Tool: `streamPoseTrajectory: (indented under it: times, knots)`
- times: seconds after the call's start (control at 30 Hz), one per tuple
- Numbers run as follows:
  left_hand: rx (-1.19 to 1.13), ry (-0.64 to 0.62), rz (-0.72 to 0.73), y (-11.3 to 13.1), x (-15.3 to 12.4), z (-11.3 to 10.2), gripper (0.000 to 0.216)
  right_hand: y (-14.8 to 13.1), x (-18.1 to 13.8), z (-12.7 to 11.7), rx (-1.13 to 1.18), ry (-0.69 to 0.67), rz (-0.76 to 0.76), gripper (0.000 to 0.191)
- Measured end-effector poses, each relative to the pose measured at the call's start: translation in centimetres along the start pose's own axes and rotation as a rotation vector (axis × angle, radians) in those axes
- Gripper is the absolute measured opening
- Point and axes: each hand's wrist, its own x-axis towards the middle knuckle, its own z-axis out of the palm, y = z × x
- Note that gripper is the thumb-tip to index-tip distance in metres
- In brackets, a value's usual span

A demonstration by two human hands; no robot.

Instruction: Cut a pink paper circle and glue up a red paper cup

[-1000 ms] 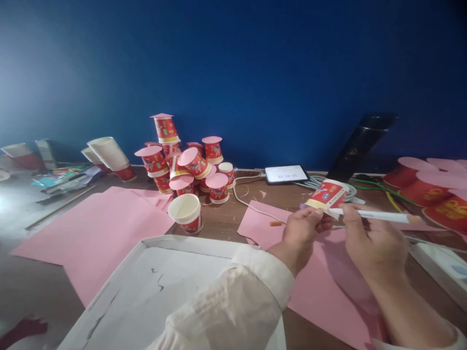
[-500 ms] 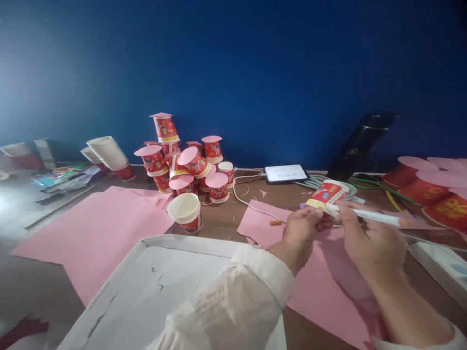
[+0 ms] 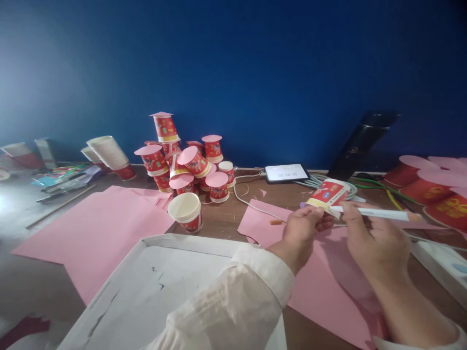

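My left hand is closed, its thumb and fingers pinching the rim of a red paper cup tipped on its side. A small purple bit shows beside the fingertips. My right hand is closed around a slim white marker-like pen with an orange-tan end, its narrow tip pointing at the cup's pale rim. Whether the tip touches the cup is hard to tell. Below both hands lies a pink paper sheet, with a small orange cap on it.
Red cups topped with pink discs are piled near the blue wall. In front stands an upright cup. A white tray, another pink sheet, a phone, a black bottle and large red cups surround my hands.
My right hand has drawn back slightly to the right with the pen. The cup in my left hand has barely shifted.
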Motion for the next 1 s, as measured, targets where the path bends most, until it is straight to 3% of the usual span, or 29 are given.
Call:
streamPoseTrajectory:
  times: [0.27, 0.57, 1.0]
  knots:
    - [0.003, -0.022, 0.003, 0.08, -0.13, -0.04, 0.035, -0.27, -0.16, -0.34, 0.007, -0.075, 0.012, 0.064]
    - [0.005, -0.008, 0.005, 0.11, -0.29, 0.03, 0.038, 0.47, -0.28, 0.33, -0.045, 0.038, -0.026, 0.069]
    - [0.007, -0.019, -0.005, 0.06, -0.15, -0.12, 0.035, -0.15, -0.21, -0.16, -0.035, -0.029, 0.022, 0.072]
